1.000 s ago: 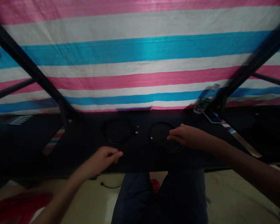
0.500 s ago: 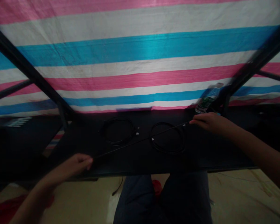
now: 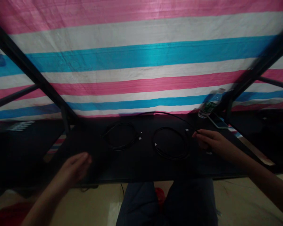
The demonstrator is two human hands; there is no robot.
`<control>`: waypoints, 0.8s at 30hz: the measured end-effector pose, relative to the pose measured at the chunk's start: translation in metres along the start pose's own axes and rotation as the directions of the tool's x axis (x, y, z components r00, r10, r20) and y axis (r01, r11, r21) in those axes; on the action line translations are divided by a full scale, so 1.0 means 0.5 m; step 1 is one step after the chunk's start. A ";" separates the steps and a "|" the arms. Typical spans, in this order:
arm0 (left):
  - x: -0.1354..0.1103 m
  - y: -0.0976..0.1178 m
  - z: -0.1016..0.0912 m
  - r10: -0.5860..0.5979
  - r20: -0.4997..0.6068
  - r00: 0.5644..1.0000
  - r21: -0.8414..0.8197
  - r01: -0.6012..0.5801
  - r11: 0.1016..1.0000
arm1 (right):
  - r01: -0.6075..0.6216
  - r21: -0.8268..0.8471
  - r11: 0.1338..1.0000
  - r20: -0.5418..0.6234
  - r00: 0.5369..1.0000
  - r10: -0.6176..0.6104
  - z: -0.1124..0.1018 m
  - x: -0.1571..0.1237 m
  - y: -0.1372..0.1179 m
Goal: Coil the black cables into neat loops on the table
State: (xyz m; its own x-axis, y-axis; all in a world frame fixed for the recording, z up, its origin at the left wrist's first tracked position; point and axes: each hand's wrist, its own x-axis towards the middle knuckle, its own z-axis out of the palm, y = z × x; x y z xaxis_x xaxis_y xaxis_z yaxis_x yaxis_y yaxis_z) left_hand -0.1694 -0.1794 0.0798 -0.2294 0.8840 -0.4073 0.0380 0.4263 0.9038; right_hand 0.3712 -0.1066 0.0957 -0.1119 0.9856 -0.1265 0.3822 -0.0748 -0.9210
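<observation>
A striped tarp (image 3: 141, 59) hangs behind a black table (image 3: 136, 171), with a bottle (image 3: 211, 104) and a phone (image 3: 217, 121) just beside it at 2 o'clock. Mid-table, a left coil (image 3: 119, 124) and a right coil (image 3: 171, 127) of black cable lie flat, near each other. A loose cable (image 3: 165, 113) arcs from 12 o'clock to the right hand (image 3: 214, 141) at 4 o'clock, its fingers closed in a pinch on it; the left hand (image 3: 73, 168), at 7 o'clock, holds nothing, fingers open.
</observation>
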 end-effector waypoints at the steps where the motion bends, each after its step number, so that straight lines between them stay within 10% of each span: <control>1: -0.007 -0.001 0.037 0.009 0.029 1.000 -0.065 -0.008 0.998 | -0.024 0.141 0.990 -0.006 1.000 0.025 0.031 -0.010 -0.001; 6: -0.042 -0.007 0.228 0.243 0.213 0.947 -0.263 -0.184 0.947 | -0.061 0.547 0.835 0.048 0.998 0.042 0.193 -0.039 -0.031; 11: -0.052 -0.006 0.354 0.316 0.114 0.942 -0.442 -0.237 0.865 | -0.033 0.816 0.577 0.038 0.999 0.004 0.308 -0.039 -0.057; 17: -0.054 0.012 0.410 0.191 -0.122 0.974 -0.704 -0.220 0.675 | -0.076 0.894 0.442 0.090 0.996 -0.011 0.411 -0.063 -0.055; 24: -0.060 0.065 0.404 0.117 -0.105 0.987 -0.859 -0.150 0.489 | -0.002 0.870 0.494 0.051 0.995 -0.086 0.503 -0.106 -0.031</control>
State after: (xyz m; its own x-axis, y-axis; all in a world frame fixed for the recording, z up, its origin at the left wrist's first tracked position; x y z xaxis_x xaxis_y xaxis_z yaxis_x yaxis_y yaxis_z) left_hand 0.0350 -0.1534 0.0950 -0.3246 0.9027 -0.2823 -0.7828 -0.0888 0.6159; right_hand 0.1405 -0.1958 0.0242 -0.1910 0.9794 -0.0657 -0.6087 -0.1707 -0.7748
